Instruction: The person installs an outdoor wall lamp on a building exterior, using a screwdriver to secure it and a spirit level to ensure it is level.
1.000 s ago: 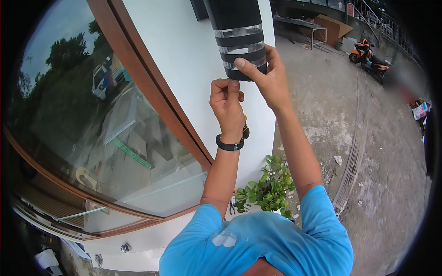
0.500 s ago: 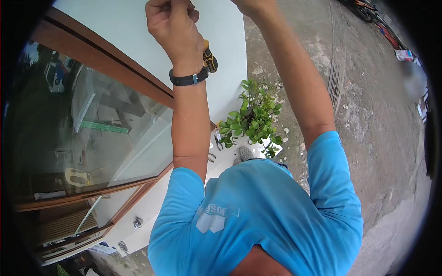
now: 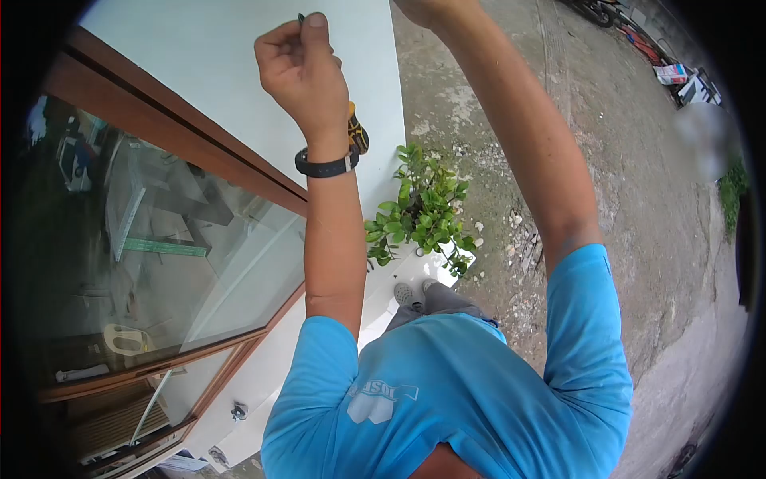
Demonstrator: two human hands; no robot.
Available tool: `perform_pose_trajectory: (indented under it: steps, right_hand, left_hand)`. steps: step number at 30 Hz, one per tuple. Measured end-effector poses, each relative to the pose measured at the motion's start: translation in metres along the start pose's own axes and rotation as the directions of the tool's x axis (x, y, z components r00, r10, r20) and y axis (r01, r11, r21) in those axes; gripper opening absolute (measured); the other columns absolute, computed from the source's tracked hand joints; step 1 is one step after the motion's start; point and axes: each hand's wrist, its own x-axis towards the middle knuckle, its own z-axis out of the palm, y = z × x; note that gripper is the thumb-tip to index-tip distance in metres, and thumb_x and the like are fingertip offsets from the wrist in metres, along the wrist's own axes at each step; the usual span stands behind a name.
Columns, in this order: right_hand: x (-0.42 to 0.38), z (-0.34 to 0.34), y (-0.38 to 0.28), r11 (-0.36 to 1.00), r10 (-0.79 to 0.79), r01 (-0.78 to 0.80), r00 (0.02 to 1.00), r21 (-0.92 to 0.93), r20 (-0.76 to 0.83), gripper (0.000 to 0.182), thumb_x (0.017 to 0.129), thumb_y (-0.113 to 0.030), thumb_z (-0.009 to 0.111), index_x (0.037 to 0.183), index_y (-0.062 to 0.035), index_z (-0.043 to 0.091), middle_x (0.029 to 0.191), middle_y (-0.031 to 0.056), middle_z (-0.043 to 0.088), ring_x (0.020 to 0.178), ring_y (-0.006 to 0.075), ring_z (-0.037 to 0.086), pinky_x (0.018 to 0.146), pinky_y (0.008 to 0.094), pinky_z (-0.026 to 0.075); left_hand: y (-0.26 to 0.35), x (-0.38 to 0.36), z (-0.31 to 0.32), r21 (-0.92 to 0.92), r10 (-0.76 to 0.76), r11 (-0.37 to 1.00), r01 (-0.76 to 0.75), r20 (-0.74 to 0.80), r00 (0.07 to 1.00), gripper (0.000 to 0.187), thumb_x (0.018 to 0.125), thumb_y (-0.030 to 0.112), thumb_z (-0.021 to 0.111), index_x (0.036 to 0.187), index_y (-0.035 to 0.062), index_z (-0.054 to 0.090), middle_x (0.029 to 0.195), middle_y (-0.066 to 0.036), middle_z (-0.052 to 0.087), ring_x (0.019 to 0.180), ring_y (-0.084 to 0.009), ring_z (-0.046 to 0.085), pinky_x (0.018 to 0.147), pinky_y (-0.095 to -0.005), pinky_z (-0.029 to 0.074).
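My left hand [image 3: 303, 68], with a dark watch [image 3: 325, 166] on the wrist, is raised in front of the white wall [image 3: 215, 48]. Its fingers are curled, and the thumb and forefinger pinch a small dark piece [image 3: 302, 18] too small to name. Behind that wrist shows a yellow and black tool handle [image 3: 358, 136], like a screwdriver's; what holds it is hidden. At the top edge, my right hand [image 3: 427, 9] is mostly cut off, with its fingers out of view.
Left of me is a brown-framed glass window [image 3: 199, 239]. A leafy green plant [image 3: 423, 207] stands below my arms, near my shoes [image 3: 404, 294]. Rough concrete ground [image 3: 638, 199] lies on the right, with a motorcycle wheel [image 3: 594, 11] at the top right.
My left hand has come lower in view, uncovering its thumb tip and the small dark piece. The tool handle has shifted down too. The wall edge and plant appear farther left.
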Motion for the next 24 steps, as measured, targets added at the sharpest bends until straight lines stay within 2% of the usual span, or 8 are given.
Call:
perform_pose_trajectory:
  steps: [1,3,7,11,15,18,21,24]
  right_hand:
    - [-0.003,-0.003,-0.007,0.998,0.019,-0.022,0.998,0.051,0.053,0.088,0.081,-0.047,0.084,0.132,0.0152,0.049,0.12,0.0239,0.066,0.102,0.0294,0.072,0.076,0.0357,0.062]
    - [0.005,0.001,0.012,0.998,-0.023,0.023,1.0,0.053,-0.004,0.093,0.071,-0.049,0.09,0.129,0.0116,0.051,0.115,0.0208,0.064,0.097,0.0242,0.07,0.074,0.0315,0.062]
    - [0.006,0.003,0.015,0.992,0.058,-0.054,0.998,0.116,-0.033,0.099,0.071,-0.05,0.09,0.135,0.0108,0.045,0.117,0.0203,0.062,0.099,0.0249,0.07,0.069,0.0317,0.063]
    - [0.006,0.001,0.017,0.988,0.022,-0.019,1.0,0.151,-0.019,0.103,0.072,-0.051,0.089,0.139,0.012,0.041,0.128,0.0242,0.054,0.104,0.0268,0.068,0.067,0.032,0.063]
    - [-0.021,-0.02,0.026,0.99,0.026,-0.021,0.999,0.141,-0.032,0.117,0.072,-0.053,0.089,0.148,0.01,0.027,0.141,0.0253,0.043,0.11,0.0291,0.066,0.074,0.0354,0.063]
    - [-0.087,-0.047,0.059,0.963,0.056,-0.04,0.997,0.265,-0.054,0.104,0.081,-0.048,0.084,0.148,0.0081,0.028,0.142,0.0232,0.043,0.108,0.0259,0.064,0.074,0.0347,0.062]
    - [-0.199,-0.083,0.107,0.91,0.261,-0.284,0.958,0.301,0.116,0.085,0.089,-0.043,0.078,0.144,0.0068,0.036,0.139,0.0203,0.046,0.105,0.0237,0.065,0.071,0.0328,0.062]
    - [-0.334,-0.121,0.179,0.784,0.531,-0.604,0.773,0.144,0.348,0.077,0.092,-0.044,0.074,0.143,0.0032,0.041,0.131,0.0144,0.053,0.099,0.0215,0.066,0.07,0.0334,0.06]
  left_hand:
    - [0.0,-0.013,-0.007,0.009,-0.047,0.999,0.048,-0.02,0.999,0.023,0.095,0.017,0.073,0.095,0.0049,0.054,0.072,0.001,0.058,0.051,-0.0031,0.046,0.044,-0.0194,0.037]
    - [0.001,-0.048,-0.037,0.051,-0.225,0.973,0.224,0.013,0.974,0.02,0.096,0.014,0.072,0.098,0.0086,0.052,0.076,0.0,0.057,0.058,-0.0032,0.046,0.044,-0.0185,0.035]
    - [-0.002,-0.131,-0.102,-0.01,-0.504,0.863,0.505,-0.095,0.859,0.015,0.098,0.014,0.068,0.096,0.01,0.054,0.077,0.003,0.054,0.062,-0.0028,0.048,0.045,-0.0173,0.034]
    - [-0.002,-0.223,-0.145,-0.069,-0.606,0.779,0.624,-0.343,0.718,0.018,0.098,0.017,0.07,0.095,0.0108,0.054,0.075,0.002,0.054,0.059,-0.0042,0.048,0.044,-0.0181,0.033]
    - [0.004,-0.326,-0.151,-0.225,-0.7,0.688,0.69,-0.456,0.55,0.016,0.099,0.018,0.067,0.094,0.0118,0.054,0.074,0.001,0.053,0.06,-0.0073,0.049,0.044,-0.0207,0.034]
    - [-0.011,-0.425,-0.137,-0.371,-0.749,0.641,0.672,-0.492,0.443,0.016,0.099,0.018,0.067,0.091,0.0119,0.055,0.074,0.0,0.053,0.061,-0.0084,0.05,0.045,-0.0213,0.034]
    - [-0.023,-0.528,-0.101,-0.517,-0.801,0.583,0.627,-0.494,0.338,0.019,0.099,0.02,0.066,0.087,0.0109,0.055,0.074,0.001,0.053,0.062,-0.0098,0.05,0.045,-0.0214,0.034]
    - [-0.018,-0.594,-0.061,-0.614,-0.832,0.552,0.564,-0.449,0.325,0.017,0.1,0.02,0.065,0.088,0.0097,0.057,0.075,-0.001,0.055,0.063,-0.0115,0.052,0.049,-0.0246,0.04]
